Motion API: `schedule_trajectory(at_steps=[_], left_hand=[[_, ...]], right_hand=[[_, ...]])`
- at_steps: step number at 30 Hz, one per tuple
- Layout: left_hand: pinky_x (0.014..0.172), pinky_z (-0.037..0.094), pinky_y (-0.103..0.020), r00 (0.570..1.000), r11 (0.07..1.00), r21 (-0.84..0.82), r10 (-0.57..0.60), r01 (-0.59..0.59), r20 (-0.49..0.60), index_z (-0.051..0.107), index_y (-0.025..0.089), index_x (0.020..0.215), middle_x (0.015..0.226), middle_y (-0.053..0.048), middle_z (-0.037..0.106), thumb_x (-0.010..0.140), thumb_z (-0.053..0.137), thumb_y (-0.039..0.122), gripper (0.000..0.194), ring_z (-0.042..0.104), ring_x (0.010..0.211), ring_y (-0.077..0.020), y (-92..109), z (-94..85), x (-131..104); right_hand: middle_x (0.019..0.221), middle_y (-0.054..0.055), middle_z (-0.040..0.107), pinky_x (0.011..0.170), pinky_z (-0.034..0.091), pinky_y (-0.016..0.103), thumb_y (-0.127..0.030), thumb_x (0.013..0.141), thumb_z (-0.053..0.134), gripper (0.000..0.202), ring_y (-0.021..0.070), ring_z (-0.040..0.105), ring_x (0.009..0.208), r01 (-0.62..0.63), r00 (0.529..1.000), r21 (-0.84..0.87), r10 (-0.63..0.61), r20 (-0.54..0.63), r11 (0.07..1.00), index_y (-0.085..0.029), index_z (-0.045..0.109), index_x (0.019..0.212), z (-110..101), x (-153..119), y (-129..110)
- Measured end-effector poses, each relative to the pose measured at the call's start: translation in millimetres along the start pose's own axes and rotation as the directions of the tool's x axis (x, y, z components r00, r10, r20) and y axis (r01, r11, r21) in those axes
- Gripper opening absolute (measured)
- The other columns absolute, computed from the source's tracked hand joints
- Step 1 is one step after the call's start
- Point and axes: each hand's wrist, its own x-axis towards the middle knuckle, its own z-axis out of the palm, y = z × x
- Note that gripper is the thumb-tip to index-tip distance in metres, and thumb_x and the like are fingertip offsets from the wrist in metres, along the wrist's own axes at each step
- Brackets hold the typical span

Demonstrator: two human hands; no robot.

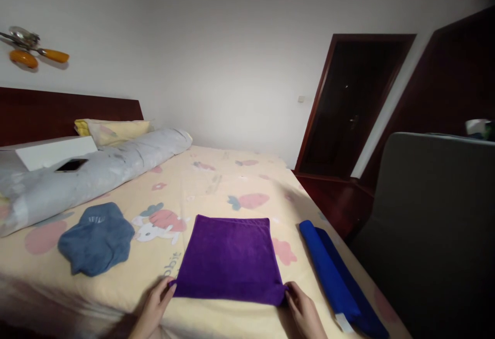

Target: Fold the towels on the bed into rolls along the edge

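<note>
A purple cloth (230, 261) lies folded into a rough square on the bed, its far edge showing more than one layer. My left hand (158, 300) pinches its near left corner between thumb and fingers. At the near right corner my right hand (302, 305) grips the fabric in the same way. To the left rests a crumpled blue-grey cap (98, 238) with pale lettering. On the right, close to the bed's edge, is a folded bright blue cloth (328, 272) with a white tag.
A patterned yellow sheet (216, 184) covers the bed. Along its left side lie a long grey bolster (127, 163), a phone (72, 165), a white box (58, 150) and a yellow pillow (119, 132). A dark chair back (425, 215) stands at the right, near a door (348, 107).
</note>
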Motion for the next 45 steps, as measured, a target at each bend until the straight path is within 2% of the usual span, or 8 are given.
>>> schedule_trajectory(at_steps=[10,15,19,23,33,36,39,45], left_hand=[[0.078,0.048,-0.037,1.000,0.828,0.561,0.011,0.006,-0.028,0.070,0.024,0.091,0.089,-0.005,0.076,0.089,0.047,0.027,0.024,0.070,0.088,-0.0231,13.2,20.6,8.8],[0.090,0.047,-0.038,0.983,0.770,0.632,0.169,-0.085,-0.074,0.068,0.023,0.112,0.115,-0.007,0.071,0.089,0.038,0.011,0.039,0.065,0.106,-0.0217,32.4,36.5,0.9],[0.104,0.045,-0.031,0.900,0.761,0.485,0.402,-0.430,0.167,0.050,0.026,0.139,0.141,-0.003,0.057,0.091,0.038,0.016,0.051,0.053,0.127,-0.0175,70.8,76.6,-12.4],[0.109,0.041,-0.036,0.866,0.765,0.416,0.380,-0.491,0.325,0.015,0.025,0.155,0.153,-0.004,0.041,0.095,0.040,0.029,0.065,0.044,0.136,-0.0199,100.1,105.3,-22.4],[0.113,0.027,-0.056,0.896,0.797,0.544,-0.011,-0.260,0.445,0.023,0.038,0.149,0.156,0.000,0.033,0.096,0.037,0.045,0.056,0.033,0.143,-0.0265,43.3,26.8,-12.6],[0.113,0.019,-0.065,0.921,0.781,0.592,-0.060,-0.198,0.386,0.030,0.035,0.148,0.155,-0.002,0.034,0.094,0.039,0.048,0.056,0.029,0.144,-0.0311,44.3,22.0,-14.2],[0.116,0.021,-0.058,0.942,0.785,0.566,0.064,-0.251,0.328,0.022,0.030,0.152,0.155,-0.004,0.034,0.096,0.037,0.040,0.059,0.031,0.143,-0.0283,67.7,42.2,-19.4],[0.115,0.032,-0.040,0.833,0.775,0.381,0.320,-0.504,0.452,-0.005,0.023,0.153,0.159,-0.003,0.026,0.094,0.033,0.021,0.071,0.032,0.144,-0.0200,114.5,112.5,-36.2]], right_hand=[[0.068,0.004,0.062,0.065,0.040,0.032,-0.014,0.090,0.036,0.023,0.0203,0.058,0.065,0.032,0.966,-0.646,-0.189,-0.176,0.763,-0.022,0.054,0.078,22.6,9.0,29.9],[0.091,0.010,0.068,0.073,0.046,0.038,-0.015,0.088,0.041,0.024,0.0247,0.062,0.080,0.095,0.890,-0.736,-0.389,-0.239,0.670,-0.020,0.061,0.101,30.2,5.9,21.0],[0.124,0.009,0.066,0.092,0.048,0.038,-0.021,0.091,0.043,0.044,0.0243,0.063,0.109,0.405,0.818,-0.666,-0.574,-0.042,0.627,-0.022,0.049,0.135,67.3,2.1,-13.9],[0.145,0.007,0.051,0.099,0.047,0.037,-0.038,0.095,0.046,0.065,0.0237,0.054,0.127,0.598,0.751,-0.574,-0.641,0.158,0.559,-0.024,0.020,0.153,101.6,-0.1,-34.7],[0.148,0.007,0.045,0.098,0.049,0.041,-0.048,0.094,0.048,0.071,0.0270,0.051,0.130,0.436,0.872,-0.637,-0.473,0.125,0.636,-0.031,0.012,0.153,39.7,-10.5,28.8],[0.146,0.011,0.047,0.097,0.050,0.046,-0.051,0.093,0.050,0.081,0.0298,0.053,0.127,0.399,0.871,-0.672,-0.487,0.064,0.624,-0.028,0.002,0.154,34.8,-13.7,30.6],[0.149,0.012,0.041,0.101,0.047,0.048,-0.049,0.093,0.050,0.081,0.0314,0.049,0.131,0.400,0.867,-0.660,-0.496,0.048,0.636,-0.025,0.004,0.154,51.7,-13.5,6.4],[0.151,0.008,0.038,0.103,0.047,0.042,-0.032,0.097,0.041,0.068,0.0260,0.046,0.134,0.572,0.798,-0.521,-0.578,0.174,0.633,-0.025,0.003,0.154,107.2,-6.4,-41.7]])
